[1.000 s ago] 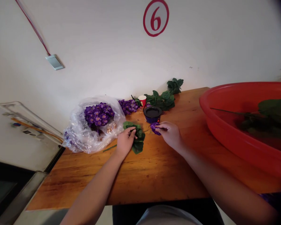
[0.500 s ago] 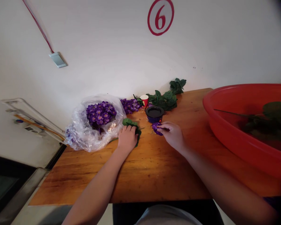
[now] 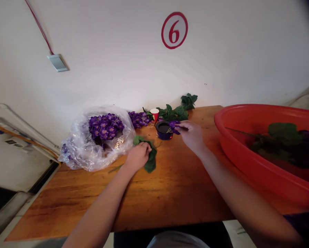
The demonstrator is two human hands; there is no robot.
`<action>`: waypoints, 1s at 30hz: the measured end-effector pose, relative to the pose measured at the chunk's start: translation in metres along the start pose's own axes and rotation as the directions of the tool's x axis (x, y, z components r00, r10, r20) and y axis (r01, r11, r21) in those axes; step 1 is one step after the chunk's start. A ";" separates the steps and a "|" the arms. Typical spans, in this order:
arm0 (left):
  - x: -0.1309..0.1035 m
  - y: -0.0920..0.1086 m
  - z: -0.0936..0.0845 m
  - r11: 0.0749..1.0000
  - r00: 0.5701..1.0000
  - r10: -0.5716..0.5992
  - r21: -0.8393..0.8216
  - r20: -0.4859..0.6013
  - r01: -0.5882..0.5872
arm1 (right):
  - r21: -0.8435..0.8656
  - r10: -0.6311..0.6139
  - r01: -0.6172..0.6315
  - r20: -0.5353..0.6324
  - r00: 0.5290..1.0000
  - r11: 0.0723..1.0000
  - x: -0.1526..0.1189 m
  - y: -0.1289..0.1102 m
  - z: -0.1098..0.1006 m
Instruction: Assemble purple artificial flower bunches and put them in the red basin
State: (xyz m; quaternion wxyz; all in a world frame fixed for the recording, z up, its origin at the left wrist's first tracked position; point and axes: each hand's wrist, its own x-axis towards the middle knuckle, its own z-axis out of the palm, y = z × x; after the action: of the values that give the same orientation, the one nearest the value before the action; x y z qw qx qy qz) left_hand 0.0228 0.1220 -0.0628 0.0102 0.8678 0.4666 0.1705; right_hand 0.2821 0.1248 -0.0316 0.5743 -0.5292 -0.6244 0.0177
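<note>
My left hand [image 3: 137, 156] grips a green leafy stem [image 3: 150, 160] that lies on the wooden table [image 3: 170, 193]. My right hand [image 3: 192, 134] pinches a purple artificial flower [image 3: 174, 126] and holds it over the rim of a small dark blue pot [image 3: 163, 130]. The pot stands near the wall, just right of a small red and white cup [image 3: 154, 113].
A clear plastic bag of purple flowers [image 3: 100, 136] sits at the left, with loose purple flowers [image 3: 139, 119] behind it. Green leafy stems [image 3: 179, 110] lie along the wall. A large red basin [image 3: 263, 151] holding leafy stems fills the right side.
My right hand has lifted the purple flower from the table up to the dark pot. My left hand has stayed on the leafy stem. The view has tilted down slightly.
</note>
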 end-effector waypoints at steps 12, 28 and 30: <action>-0.002 0.012 0.028 0.996 1.000 0.006 0.084 0.008 -0.006 | -0.169 -0.245 0.292 0.254 0.936 0.941 0.051 0.039 0.036; 0.005 -0.008 0.031 0.964 0.999 0.042 -0.261 -0.028 -0.048 | -0.201 -0.227 0.277 0.240 0.944 0.940 0.051 0.043 0.039; 0.005 -0.010 0.029 0.947 0.998 0.065 -0.314 -0.012 -0.066 | -0.213 -0.218 0.261 0.203 0.955 0.942 0.051 0.041 0.037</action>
State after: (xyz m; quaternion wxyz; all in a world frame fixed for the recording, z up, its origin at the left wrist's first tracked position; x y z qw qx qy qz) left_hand 0.0263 0.1361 -0.0902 0.1421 0.8701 0.4045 0.2433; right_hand 0.2921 0.1995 -0.0339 0.4471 -0.5102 -0.7303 -0.0805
